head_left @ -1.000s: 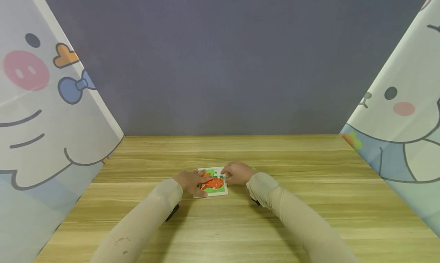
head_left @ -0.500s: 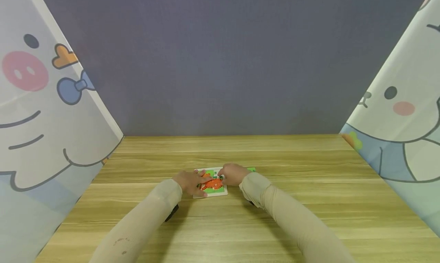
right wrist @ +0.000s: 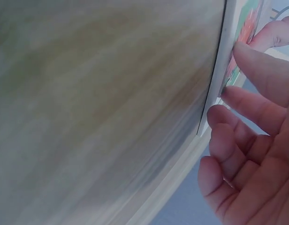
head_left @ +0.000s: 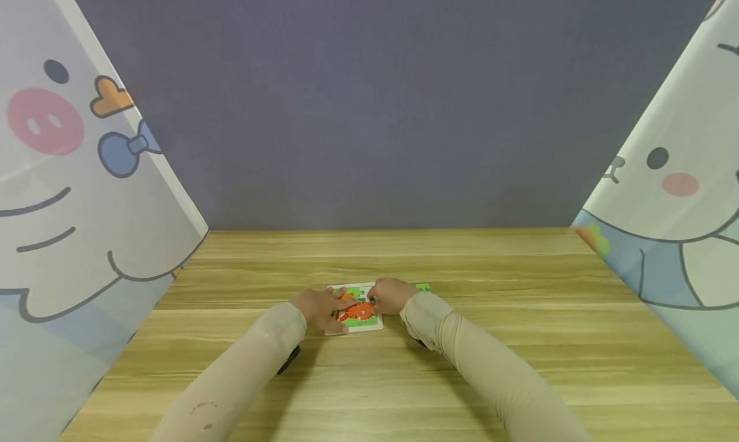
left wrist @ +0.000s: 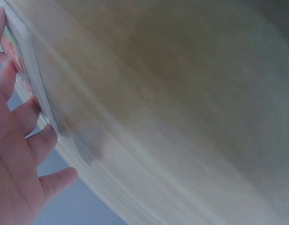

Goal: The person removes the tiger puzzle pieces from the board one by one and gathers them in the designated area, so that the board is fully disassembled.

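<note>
A white-framed jigsaw puzzle (head_left: 353, 329) with an orange tiger on green lies on the table. My left hand (head_left: 316, 307) rests across its left side with fingers spread; in the left wrist view the fingertips (left wrist: 34, 106) touch the frame and picture. My right hand (head_left: 392, 295) is at the upper right part of the puzzle. Its thumb and index finger pinch a small puzzle piece (right wrist: 232, 75) low against the board, mostly hidden by the fingers, while the other fingers curl in beside the frame (right wrist: 215, 89).
A green puzzle piece (head_left: 423, 287) lies on the wooden table (head_left: 369, 391) just beyond my right wrist. A grey panel (head_left: 369, 108) stands behind the table, with cartoon-printed panels at the left (head_left: 86, 224) and right (head_left: 664, 192).
My right hand has moved slightly left, farther over the puzzle's upper right part, and more of the green piece behind its wrist shows. The left hand has stayed in place.
</note>
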Available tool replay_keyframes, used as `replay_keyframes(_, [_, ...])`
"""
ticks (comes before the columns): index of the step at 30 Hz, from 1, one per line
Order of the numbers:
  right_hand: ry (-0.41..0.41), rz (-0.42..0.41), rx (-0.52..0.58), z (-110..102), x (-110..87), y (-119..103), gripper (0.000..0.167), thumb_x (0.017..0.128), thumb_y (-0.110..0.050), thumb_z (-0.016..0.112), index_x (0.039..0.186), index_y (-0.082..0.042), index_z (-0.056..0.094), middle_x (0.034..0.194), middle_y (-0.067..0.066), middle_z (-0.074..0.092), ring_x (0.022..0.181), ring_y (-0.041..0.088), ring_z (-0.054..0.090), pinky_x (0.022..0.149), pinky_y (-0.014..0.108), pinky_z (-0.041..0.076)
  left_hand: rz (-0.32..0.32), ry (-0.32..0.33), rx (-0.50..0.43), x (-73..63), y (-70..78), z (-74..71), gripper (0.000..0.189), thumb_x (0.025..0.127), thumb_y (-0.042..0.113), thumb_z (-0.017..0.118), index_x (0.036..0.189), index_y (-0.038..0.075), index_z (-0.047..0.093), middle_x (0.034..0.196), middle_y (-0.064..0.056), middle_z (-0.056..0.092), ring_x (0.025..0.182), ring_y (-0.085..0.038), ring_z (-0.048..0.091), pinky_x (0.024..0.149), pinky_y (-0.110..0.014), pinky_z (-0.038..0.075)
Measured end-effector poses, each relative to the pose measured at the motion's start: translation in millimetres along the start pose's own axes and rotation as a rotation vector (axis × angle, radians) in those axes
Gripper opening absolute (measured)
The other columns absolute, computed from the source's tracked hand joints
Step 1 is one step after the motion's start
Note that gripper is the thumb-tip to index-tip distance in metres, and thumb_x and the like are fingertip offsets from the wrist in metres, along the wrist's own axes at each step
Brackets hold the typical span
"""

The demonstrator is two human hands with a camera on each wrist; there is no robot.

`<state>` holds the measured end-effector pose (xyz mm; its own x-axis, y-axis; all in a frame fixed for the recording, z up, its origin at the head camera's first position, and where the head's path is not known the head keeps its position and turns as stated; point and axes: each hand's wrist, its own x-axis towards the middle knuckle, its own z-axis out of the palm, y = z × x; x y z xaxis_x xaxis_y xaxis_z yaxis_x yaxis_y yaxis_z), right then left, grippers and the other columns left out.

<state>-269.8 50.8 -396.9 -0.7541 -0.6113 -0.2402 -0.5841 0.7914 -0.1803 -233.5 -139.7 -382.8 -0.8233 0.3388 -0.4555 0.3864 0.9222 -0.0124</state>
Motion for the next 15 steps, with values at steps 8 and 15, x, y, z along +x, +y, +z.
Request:
replay_keyframes(8, [-0.011, 0.017, -0.005, -0.3, 2.4, -1.3, 0.034, 0.093, -0.022, 0.072, 0.123, -0.007, 0.071, 0.122, 0.006, 0.069, 0.112, 0.022, 0.064, 0.099, 0.037, 0.05, 0.0, 0.004, -0.013, -1.4, 0.7, 0.2, 0.07, 0.092, 0.059, 0.061, 0.154, 0.039, 0.037, 0.163, 0.004, 0.027, 0.148, -0.025, 0.029, 0.069, -0.033, 0.051])
replay_keyframes(15, [-0.006, 0.047, 0.035, -0.1, 5.0, -1.3, 0.032, 0.091, -0.019, 0.074, 0.121, -0.007, 0.072, 0.121, 0.005, 0.07, 0.11, 0.022, 0.066, 0.096, 0.037, 0.052, 0.005, 0.004, -0.03, 0.1, -0.8, 0.2, 0.07, 0.092, 0.057, 0.062, 0.155, 0.037, 0.037, 0.163, 0.003, 0.026, 0.148, -0.026, 0.029, 0.089, -0.041, 0.052])
